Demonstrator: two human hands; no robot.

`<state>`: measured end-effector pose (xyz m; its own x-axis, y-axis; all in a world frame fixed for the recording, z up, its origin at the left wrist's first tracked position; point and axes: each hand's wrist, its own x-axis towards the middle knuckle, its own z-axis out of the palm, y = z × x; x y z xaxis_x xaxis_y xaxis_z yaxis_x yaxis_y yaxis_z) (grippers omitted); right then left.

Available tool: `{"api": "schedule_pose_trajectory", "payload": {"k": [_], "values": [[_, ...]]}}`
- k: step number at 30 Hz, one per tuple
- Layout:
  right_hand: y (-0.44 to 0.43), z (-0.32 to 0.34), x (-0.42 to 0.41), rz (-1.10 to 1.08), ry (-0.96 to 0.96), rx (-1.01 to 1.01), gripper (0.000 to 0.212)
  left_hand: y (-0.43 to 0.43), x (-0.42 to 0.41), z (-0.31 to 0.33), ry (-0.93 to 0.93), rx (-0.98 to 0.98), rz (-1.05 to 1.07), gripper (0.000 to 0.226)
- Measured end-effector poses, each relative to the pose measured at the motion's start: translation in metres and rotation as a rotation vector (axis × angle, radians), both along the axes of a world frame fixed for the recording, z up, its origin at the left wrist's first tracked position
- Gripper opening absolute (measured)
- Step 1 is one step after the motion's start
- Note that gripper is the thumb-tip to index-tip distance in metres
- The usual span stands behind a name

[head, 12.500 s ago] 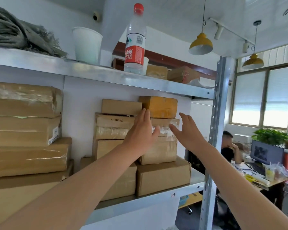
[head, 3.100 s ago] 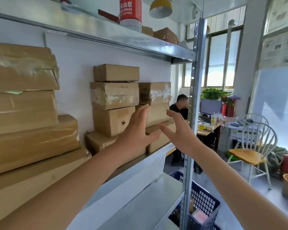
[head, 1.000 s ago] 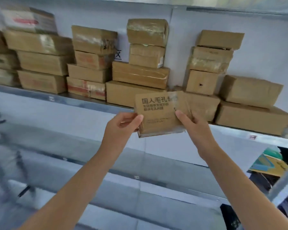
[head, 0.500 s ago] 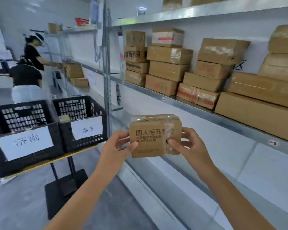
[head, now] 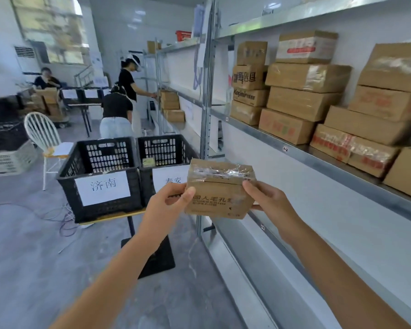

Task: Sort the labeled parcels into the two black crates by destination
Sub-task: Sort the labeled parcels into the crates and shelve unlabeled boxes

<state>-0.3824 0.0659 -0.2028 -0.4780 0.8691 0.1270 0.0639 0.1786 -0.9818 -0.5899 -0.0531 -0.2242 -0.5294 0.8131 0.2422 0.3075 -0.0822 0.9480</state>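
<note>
A small brown taped parcel (head: 220,188) with printed characters on its front is held in front of me at chest height. My left hand (head: 167,205) grips its left end and my right hand (head: 269,201) grips its right end. Two black crates stand side by side on a low stand ahead to the left. The left crate (head: 100,162) carries a white label reading 济南. The right crate (head: 164,150) carries a white label partly hidden behind my left hand and the parcel. A small item lies inside the right crate.
A metal shelf (head: 318,160) on my right holds several stacked cardboard boxes (head: 301,91). A white chair (head: 43,136) stands left of the crates. Two people (head: 119,110) work at the far shelves, a third sits at the back. Cables lie on the grey floor.
I have turned further left, so the crates now sit nearer the middle of view. The parcel has tilted so its taped top shows, and both hands keep hold of it.
</note>
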Motion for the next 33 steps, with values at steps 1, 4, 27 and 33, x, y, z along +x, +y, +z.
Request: {"api": "schedule_pose_trajectory", "payload": {"k": [1,4,27,33], "values": [[0.007,-0.002,0.000,0.019,0.007,0.006,0.023,0.006,0.001,0.001,-0.016,-0.013,0.009,0.023],[0.029,-0.011,0.002,0.063,0.009,0.064,0.029,0.022,0.004,0.002,-0.104,-0.031,0.058,0.040],[0.075,-0.073,-0.083,0.170,0.063,-0.130,0.056,0.051,-0.015,-0.028,-0.498,0.060,0.328,0.021],[0.076,-0.075,-0.135,0.065,-0.074,-0.038,0.036,0.055,-0.065,-0.044,-0.635,0.027,0.351,0.033]]}}
